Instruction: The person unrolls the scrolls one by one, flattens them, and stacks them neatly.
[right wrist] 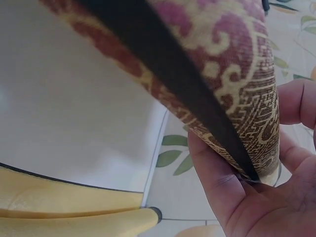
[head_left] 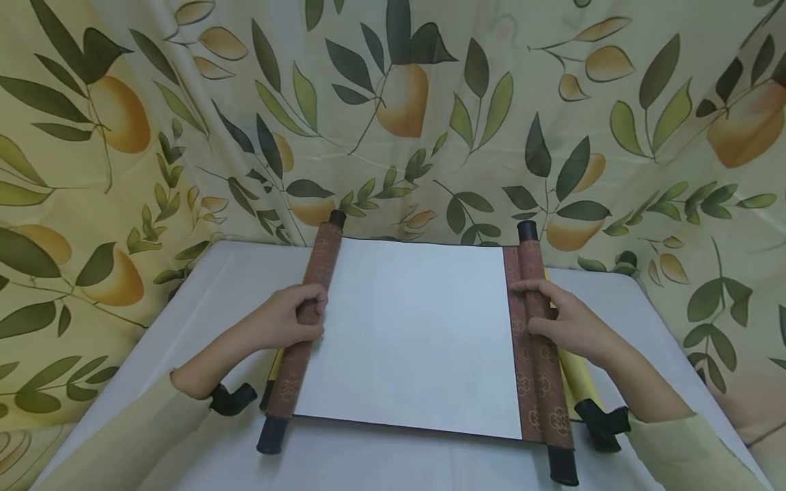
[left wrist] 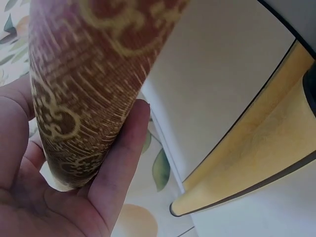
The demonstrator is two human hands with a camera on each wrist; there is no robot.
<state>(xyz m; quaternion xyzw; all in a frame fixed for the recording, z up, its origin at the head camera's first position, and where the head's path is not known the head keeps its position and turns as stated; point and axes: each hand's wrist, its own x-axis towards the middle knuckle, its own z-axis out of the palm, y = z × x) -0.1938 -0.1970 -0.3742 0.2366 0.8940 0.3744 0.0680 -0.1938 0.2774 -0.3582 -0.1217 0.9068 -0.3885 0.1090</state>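
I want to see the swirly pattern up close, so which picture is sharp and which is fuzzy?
Left wrist view: the patterned roll is fairly sharp in soft, even light by the left hand. Right wrist view: the roll is a bit blurred near the right hand. Head view: evenly lit, no glare, edges slightly bent.

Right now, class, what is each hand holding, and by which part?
Both hands hold one scroll: the left hand grips its left brocade roll mid-length; the right hand holds the right roll mid-length.
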